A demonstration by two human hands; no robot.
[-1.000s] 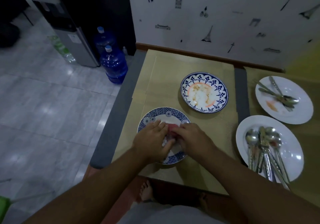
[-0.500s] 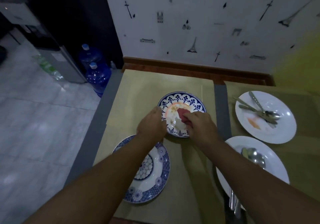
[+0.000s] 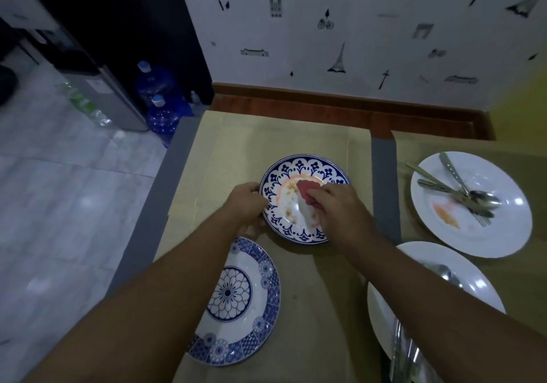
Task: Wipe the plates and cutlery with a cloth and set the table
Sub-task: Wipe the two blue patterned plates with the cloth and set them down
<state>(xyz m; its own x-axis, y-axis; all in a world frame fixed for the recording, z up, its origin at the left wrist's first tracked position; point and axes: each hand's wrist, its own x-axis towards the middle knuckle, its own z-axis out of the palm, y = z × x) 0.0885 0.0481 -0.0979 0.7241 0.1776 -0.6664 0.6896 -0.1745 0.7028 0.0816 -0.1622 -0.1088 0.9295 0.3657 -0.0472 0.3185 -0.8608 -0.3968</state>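
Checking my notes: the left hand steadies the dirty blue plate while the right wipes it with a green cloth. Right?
The cloth is red, not green; the head view shows it. The left hand does steady the dirty blue plate while the right hand wipes it.

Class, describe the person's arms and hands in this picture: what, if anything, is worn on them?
Both arms are bare: the left forearm and right forearm show no sleeve up to the frame's edge. The left hand and right hand wear no gloves; no watch, bracelet or ring is visible in this dim light.
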